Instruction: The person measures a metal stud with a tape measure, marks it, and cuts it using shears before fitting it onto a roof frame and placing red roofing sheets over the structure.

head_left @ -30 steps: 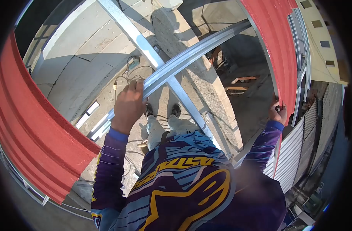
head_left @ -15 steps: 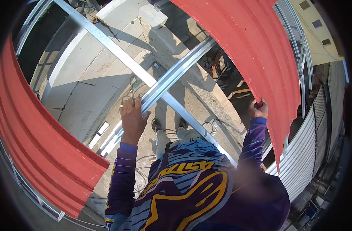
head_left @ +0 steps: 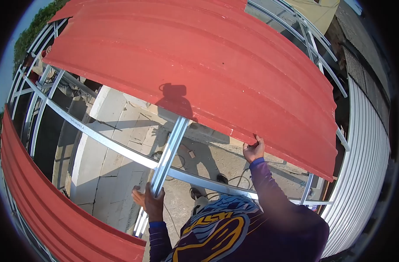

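A long red corrugated roofing sheet [head_left: 199, 56] spans the upper part of the view, over a frame of metal beams. My right hand [head_left: 254, 149] pinches its near edge toward the right, thumb and fingers closed on the rim. My left hand [head_left: 149, 201] is wrapped round a silver metal rafter [head_left: 170, 150], which runs under the sheet's near edge. This rafter crosses a long metal purlin [head_left: 108, 142] just beyond my left hand. The shadow of a head falls on the sheet near its middle edge.
A second red roofing sheet [head_left: 55, 192] lies at lower left. Below the frame are a pale block wall [head_left: 116, 153], a concrete floor and loose cables. A grey corrugated roof [head_left: 361, 161] is at right. Part of a person [head_left: 41, 65] shows at the sheet's far left end.
The view has turned, and the upper sheet now lies across it, covering more of the frame. My right hand stays on the sheet's edge; my left remains on the rafter.
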Demonstrator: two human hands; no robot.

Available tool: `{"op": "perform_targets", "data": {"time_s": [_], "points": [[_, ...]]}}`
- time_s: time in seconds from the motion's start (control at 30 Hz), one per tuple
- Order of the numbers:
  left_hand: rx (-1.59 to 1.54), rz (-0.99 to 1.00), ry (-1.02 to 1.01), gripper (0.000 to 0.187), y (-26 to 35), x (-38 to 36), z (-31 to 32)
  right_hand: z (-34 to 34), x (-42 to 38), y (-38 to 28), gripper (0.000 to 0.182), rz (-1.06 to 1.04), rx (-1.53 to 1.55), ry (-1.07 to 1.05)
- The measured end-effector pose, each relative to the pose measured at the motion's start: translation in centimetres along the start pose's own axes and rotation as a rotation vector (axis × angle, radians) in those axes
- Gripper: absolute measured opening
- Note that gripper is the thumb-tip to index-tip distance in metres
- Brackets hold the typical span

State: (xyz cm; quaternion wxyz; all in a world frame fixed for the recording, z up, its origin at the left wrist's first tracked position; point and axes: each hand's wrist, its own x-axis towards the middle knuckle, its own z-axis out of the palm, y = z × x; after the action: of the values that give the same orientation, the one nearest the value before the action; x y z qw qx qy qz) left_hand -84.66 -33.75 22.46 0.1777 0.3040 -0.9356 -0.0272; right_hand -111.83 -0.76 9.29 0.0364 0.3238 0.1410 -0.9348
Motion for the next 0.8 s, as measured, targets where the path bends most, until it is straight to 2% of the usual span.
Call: {"op": "perform_targets", "data": {"time_s": [0.03, 0.07, 0.1, 0.13, 0.17, 0.27, 0.33, 0.4, 0.47, 0.5, 0.53, 0.57, 0.6, 0.63, 0.67, 0.7, 0.8], "points": [[-0.031, -0.069, -0.108, 0.060, -0.4, 0.0, 0.4, 0.5, -0.4, 0.3, 0.013, 0.003, 0.010, -0.007], [-0.015, -0.097, -0.128, 0.063, 0.1, 0.2, -0.3, 0.7, -0.6, 0.4, 0.014, 0.010, 0.014, -0.034], [-0.001, -0.090, -0.125, 0.063, 0.4, 0.3, -0.4, 0.6, -0.5, 0.6, 0.016, -0.021, 0.006, -0.082], [0.008, -0.072, -0.132, 0.063, 0.5, 0.5, -0.5, 0.5, -0.3, 0.3, 0.018, 0.037, 0.033, -0.126], [0.022, -0.109, -0.101, 0.063, 0.9, 0.6, -0.8, 1.2, -1.0, 0.4, 0.019, 0.013, 0.010, -0.082], [-0.002, -0.089, -0.058, 0.057, 1.9, 1.4, -1.5, 0.0, -0.7, 0.1, 0.026, 0.012, -0.034, -0.127], [-0.568, -0.032, -0.040, 0.043, 2.4, 2.5, -2.4, 0.9, -2.3, -0.2, 0.037, 0.049, -0.116, -0.114], [-1.280, 0.029, -0.431, 0.037, 3.8, 3.6, -5.3, 0.0, -2.3, -0.4, 0.041, 0.059, -0.147, -0.138], [-1.816, 0.407, -0.689, 0.022, 7.1, 4.4, -10.9, -0.5, -3.2, -0.5, 0.067, 0.011, -0.194, -0.055], [-2.013, 0.646, -0.796, 0.018, 8.2, 4.5, -12.2, -0.7, -3.6, -0.6, 0.067, -0.006, -0.188, -0.053], [-2.199, 0.899, -0.899, 0.015, 9.1, 4.4, -13.2, -0.8, -3.9, -0.6, 0.084, 0.014, -0.156, 0.041], [-2.203, 0.904, -0.897, 0.015, 9.8, 4.6, -14.1, -0.8, -4.1, -0.3, 0.103, 0.046, -0.129, 0.130], [-2.184, 1.151, -1.018, 0.015, 10.1, 4.8, -15.1, -1.2, -4.3, -0.2, 0.103, 0.057, -0.138, 0.126], [-2.138, 1.393, -1.131, 0.015, 9.7, 5.0, -16.0, -1.6, -4.8, -0.2, 0.113, 0.046, -0.196, 0.073], [-2.095, 1.512, -1.189, 0.015, 9.7, 5.2, -16.4, -1.8, -5.0, 0.0, 0.124, 0.034, -0.255, 0.016], [-2.063, 1.559, -1.217, 0.015, 9.4, 5.3, -16.5, -1.4, -5.7, 0.5, 0.099, -0.009, -0.299, 0.085], [-2.012, 1.598, -1.250, 0.015, 8.4, 5.7, -17.3, -2.3, -6.6, 0.4, 0.109, 0.013, -0.338, 0.064]]}}
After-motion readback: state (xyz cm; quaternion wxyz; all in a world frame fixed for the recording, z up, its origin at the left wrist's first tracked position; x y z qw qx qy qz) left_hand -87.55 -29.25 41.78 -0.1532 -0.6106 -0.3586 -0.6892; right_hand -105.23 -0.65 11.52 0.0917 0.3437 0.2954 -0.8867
